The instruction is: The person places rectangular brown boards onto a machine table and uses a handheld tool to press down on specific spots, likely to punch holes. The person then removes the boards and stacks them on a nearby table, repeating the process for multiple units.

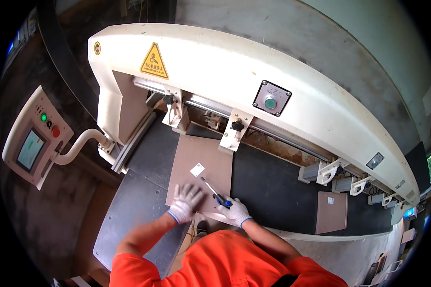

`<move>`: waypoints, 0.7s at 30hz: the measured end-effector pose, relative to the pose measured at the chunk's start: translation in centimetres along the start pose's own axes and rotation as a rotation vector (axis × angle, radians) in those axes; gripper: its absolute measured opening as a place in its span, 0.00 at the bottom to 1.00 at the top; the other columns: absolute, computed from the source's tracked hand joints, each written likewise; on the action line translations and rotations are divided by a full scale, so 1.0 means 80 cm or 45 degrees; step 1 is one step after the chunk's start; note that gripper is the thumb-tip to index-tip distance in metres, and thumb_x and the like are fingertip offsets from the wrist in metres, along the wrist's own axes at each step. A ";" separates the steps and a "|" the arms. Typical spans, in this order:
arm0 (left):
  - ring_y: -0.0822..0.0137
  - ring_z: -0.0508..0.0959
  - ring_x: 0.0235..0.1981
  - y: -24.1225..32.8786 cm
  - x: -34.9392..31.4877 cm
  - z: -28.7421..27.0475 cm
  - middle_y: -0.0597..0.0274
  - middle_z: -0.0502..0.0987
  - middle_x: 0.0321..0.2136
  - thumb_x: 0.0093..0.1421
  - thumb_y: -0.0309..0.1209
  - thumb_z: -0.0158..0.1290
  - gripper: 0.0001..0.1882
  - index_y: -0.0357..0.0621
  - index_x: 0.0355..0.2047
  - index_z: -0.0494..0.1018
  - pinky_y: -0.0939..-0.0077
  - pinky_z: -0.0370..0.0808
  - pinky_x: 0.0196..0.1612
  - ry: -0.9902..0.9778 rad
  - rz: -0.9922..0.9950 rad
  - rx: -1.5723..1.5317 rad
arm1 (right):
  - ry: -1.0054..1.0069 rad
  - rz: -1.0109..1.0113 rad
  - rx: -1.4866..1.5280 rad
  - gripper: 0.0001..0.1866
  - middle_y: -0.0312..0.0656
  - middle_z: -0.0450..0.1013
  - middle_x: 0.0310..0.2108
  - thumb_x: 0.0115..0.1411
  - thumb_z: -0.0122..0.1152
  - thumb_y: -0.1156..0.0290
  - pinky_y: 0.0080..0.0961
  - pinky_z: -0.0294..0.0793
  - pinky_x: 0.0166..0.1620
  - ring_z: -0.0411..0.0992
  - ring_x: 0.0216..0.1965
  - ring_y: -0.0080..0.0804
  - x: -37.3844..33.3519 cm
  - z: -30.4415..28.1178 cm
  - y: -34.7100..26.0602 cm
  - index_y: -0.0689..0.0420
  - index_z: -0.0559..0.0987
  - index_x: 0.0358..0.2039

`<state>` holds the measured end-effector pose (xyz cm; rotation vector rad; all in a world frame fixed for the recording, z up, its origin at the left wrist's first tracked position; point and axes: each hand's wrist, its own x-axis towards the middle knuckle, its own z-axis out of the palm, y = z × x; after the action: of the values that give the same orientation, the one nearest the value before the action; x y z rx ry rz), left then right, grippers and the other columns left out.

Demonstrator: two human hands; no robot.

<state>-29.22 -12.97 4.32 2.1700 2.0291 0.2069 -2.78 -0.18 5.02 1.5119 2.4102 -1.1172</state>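
A pinkish-brown flat panel [203, 160] lies on the dark machine table, its far edge under two white clamp brackets. A small white label [197, 169] is stuck on it. My left hand [183, 203], in a white knit glove, rests on the panel's near left part with fingers spread. My right hand [234, 210], gloved too, is closed round the blue and black handle of a screwdriver [218, 195]. Its shaft points up and left over the panel, toward the label. I cannot tell whether the tip touches the panel.
A long white machine beam [215, 52] arches across the far side, with a green button [270, 103]. On the left a control panel [36, 136] hangs on a curved arm. Another brown panel [332, 213] lies farther right on the black table [268, 191], near more clamps [326, 173].
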 end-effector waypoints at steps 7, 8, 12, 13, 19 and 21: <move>0.44 0.67 0.77 -0.078 0.034 0.028 0.57 0.73 0.74 0.61 0.71 0.56 0.47 0.56 0.72 0.74 0.24 0.51 0.78 0.239 0.185 -0.013 | 0.034 -0.081 0.152 0.29 0.57 0.81 0.53 0.67 0.65 0.42 0.51 0.78 0.59 0.79 0.55 0.63 0.039 0.004 -0.027 0.48 0.81 0.61; 0.44 0.68 0.76 -0.091 0.042 0.026 0.56 0.73 0.73 0.60 0.71 0.57 0.48 0.56 0.72 0.74 0.24 0.50 0.78 0.236 0.208 -0.009 | 0.072 -0.106 0.154 0.27 0.55 0.83 0.50 0.67 0.66 0.45 0.50 0.79 0.57 0.80 0.53 0.61 0.054 0.016 -0.021 0.47 0.82 0.59; 0.42 0.69 0.76 -0.129 0.051 0.015 0.56 0.74 0.73 0.60 0.71 0.58 0.48 0.56 0.72 0.74 0.24 0.50 0.78 0.215 0.278 -0.008 | 0.001 -0.111 0.231 0.22 0.49 0.85 0.42 0.67 0.69 0.50 0.43 0.80 0.51 0.83 0.47 0.53 0.070 0.022 -0.024 0.50 0.84 0.54; 0.42 0.69 0.76 -0.133 0.051 0.012 0.56 0.74 0.73 0.60 0.71 0.58 0.48 0.56 0.72 0.74 0.24 0.49 0.78 0.208 0.279 -0.011 | -0.051 -0.085 0.276 0.22 0.49 0.85 0.42 0.68 0.69 0.50 0.42 0.81 0.51 0.83 0.46 0.52 0.063 0.017 -0.029 0.51 0.84 0.53; 0.42 0.68 0.76 -0.135 0.050 0.012 0.56 0.74 0.73 0.61 0.71 0.57 0.47 0.56 0.72 0.74 0.23 0.48 0.78 0.193 0.264 -0.013 | 0.163 -0.097 0.376 0.29 0.53 0.85 0.46 0.69 0.66 0.41 0.46 0.82 0.53 0.83 0.50 0.58 -0.017 -0.044 -0.056 0.45 0.83 0.62; 0.43 0.67 0.77 -0.138 0.052 0.016 0.56 0.74 0.73 0.61 0.71 0.57 0.48 0.56 0.72 0.74 0.23 0.48 0.78 0.176 0.272 0.003 | 0.319 -0.102 0.386 0.30 0.53 0.85 0.45 0.69 0.66 0.41 0.46 0.83 0.53 0.84 0.48 0.58 -0.046 -0.075 -0.065 0.47 0.83 0.62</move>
<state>-39.42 -8.16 0.72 2.4355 1.8602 0.3917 -3.34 -0.50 13.75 1.7514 2.5750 -1.4458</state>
